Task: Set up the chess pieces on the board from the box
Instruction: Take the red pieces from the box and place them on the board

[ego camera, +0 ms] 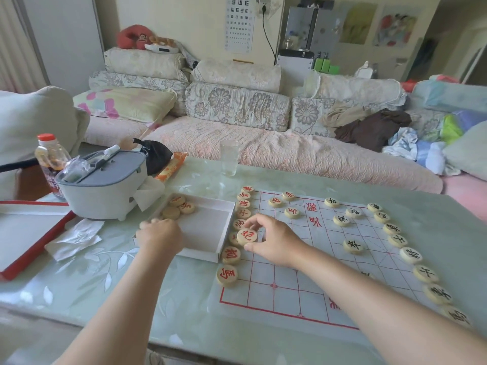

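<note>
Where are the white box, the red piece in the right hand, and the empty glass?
white box [226,227]: head view, on its right wall.
red piece [247,236]: head view, on its lettered top face.
empty glass [229,159]: head view, on its clear side wall.

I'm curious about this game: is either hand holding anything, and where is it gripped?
The right hand pinches a red-lettered piece by its rim, between thumb and fingers. The left hand rests at the box edge; any hold cannot be told.
</note>
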A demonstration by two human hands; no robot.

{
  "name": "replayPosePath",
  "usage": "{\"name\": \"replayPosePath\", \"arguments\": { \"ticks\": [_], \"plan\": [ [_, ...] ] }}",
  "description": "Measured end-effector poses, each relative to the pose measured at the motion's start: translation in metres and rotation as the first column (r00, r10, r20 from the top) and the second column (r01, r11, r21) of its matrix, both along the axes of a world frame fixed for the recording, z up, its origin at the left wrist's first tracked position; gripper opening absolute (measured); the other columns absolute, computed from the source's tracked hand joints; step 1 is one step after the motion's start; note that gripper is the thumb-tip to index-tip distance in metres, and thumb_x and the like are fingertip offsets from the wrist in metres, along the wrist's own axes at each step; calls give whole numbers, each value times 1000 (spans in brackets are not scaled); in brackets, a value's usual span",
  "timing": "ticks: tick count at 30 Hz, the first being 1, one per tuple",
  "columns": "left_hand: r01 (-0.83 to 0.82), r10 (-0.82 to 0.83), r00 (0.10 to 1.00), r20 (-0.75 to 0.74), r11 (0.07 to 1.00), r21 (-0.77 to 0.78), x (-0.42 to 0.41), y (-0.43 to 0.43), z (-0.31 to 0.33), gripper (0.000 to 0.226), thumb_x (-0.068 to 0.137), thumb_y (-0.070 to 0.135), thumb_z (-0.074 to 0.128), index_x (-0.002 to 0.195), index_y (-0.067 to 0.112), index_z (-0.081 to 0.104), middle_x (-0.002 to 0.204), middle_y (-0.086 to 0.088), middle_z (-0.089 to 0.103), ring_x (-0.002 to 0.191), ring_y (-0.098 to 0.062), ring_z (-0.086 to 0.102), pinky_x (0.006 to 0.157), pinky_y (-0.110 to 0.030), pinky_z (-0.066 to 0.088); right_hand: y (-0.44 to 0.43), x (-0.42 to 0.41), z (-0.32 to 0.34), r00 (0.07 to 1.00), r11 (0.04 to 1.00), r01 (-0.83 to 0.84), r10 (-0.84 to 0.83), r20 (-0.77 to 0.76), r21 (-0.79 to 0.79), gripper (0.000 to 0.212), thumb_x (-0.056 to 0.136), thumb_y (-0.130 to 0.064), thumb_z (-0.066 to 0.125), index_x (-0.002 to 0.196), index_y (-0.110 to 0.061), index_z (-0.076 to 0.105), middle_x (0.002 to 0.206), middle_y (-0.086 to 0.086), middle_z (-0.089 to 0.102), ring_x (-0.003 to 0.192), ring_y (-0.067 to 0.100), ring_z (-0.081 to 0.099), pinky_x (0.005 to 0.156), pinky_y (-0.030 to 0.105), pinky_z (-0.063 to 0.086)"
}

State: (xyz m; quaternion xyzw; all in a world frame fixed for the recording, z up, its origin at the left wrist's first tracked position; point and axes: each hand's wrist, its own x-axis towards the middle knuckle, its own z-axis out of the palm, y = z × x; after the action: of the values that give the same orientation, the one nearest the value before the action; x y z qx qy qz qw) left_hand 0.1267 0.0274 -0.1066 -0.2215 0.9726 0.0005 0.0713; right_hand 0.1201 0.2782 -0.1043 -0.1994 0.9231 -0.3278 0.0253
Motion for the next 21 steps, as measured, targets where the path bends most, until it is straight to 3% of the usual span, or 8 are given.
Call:
{"name": "replayPosePath", "arguments": {
  "ticks": [4, 9, 14, 16, 17, 18, 20, 21],
  "plan": [
    [-63, 63, 997, 43, 998, -9, 0, 5, 2, 49, 89, 24, 45, 138, 18, 45, 139, -8, 45, 127, -31, 40, 100, -37, 33, 22, 21, -1, 998, 999, -14, 11, 59, 46, 32, 77, -30, 79, 101, -36, 59, 106, -18, 60, 62, -16, 49, 65, 17, 34],
    [-117, 118, 993, 0, 989, 87, -7, 8, 1, 49, 89, 16, 45, 138, 13, 45, 136, -12, 46, 123, -32, 41, 100, -40, 37, 49, 38, -4, 995, 990, -28, 14, 94, 140, 33, 71, -35, 79, 100, -38, 63, 107, -24, 59, 90, -10, 53, 73, 16, 39],
    [64, -36, 982, -185, 987, 145, -21, 21, -2, 42, 89, 11, 40, 129, 8, 52, 125, -17, 52, 116, -35, 46, 95, -39, 42, 61, 47, -9, 992, 987, -23, 2, 129, 160, 32, 70, -39, 78, 99, -40, 64, 104, -25, 60, 84, -9, 53, 67, 15, 36],
    [200, -88, 934, -346, 932, 304, -16, 39, 6, 36, 93, 11, 39, 124, 12, 57, 121, -15, 58, 109, -31, 53, 89, -35, 45, 61, 50, -9, 991, 989, -26, 6, 136, 145, 29, 71, -36, 78, 95, -41, 64, 94, -26, 60, 73, -17, 51, 60, 10, 33],
    [255, -33, 907, -421, 837, 483, -10, 51, 12, 34, 95, 12, 39, 120, 15, 61, 116, -12, 61, 100, -27, 57, 81, -32, 48, 62, 51, -8, 990, 989, -34, 14, 142, 143, 28, 72, -34, 79, 94, -41, 64, 88, -26, 58, 70, -20, 49, 57, 8, 33],
    [296, 70, 893, -446, 654, 696, -5, 62, 19, 32, 95, 11, 39, 114, 16, 64, 109, -10, 62, 89, -23, 59, 75, -31, 49, 62, 53, -8, 989, 989, -41, 19, 150, 144, 27, 73, -33, 79, 94, -41, 64, 85, -27, 57, 68, -22, 48, 56, 7, 34],
    [277, 206, 930, -303, 146, 950, 8, 82, 29, 30, 97, 6, 39, 105, 14, 67, 102, -12, 61, 79, -21, 57, 72, -32, 50, 62, 54, -11, 988, 990, -42, 20, 152, 138, 26, 72, -33, 79, 94, -39, 65, 85, -27, 58, 73, -22, 50, 60, 6, 36],
    [247, 194, 952, -236, -31, 969, 13, 89, 31, 30, 98, 6, 39, 104, 11, 67, 102, -15, 59, 79, -23, 56, 71, -32, 49, 62, 54, -14, 990, 990, -36, 17, 142, 137, 25, 72, -35, 78, 94, -38, 66, 90, -26, 60, 80, -18, 53, 67, 6, 39]
  ]
}}
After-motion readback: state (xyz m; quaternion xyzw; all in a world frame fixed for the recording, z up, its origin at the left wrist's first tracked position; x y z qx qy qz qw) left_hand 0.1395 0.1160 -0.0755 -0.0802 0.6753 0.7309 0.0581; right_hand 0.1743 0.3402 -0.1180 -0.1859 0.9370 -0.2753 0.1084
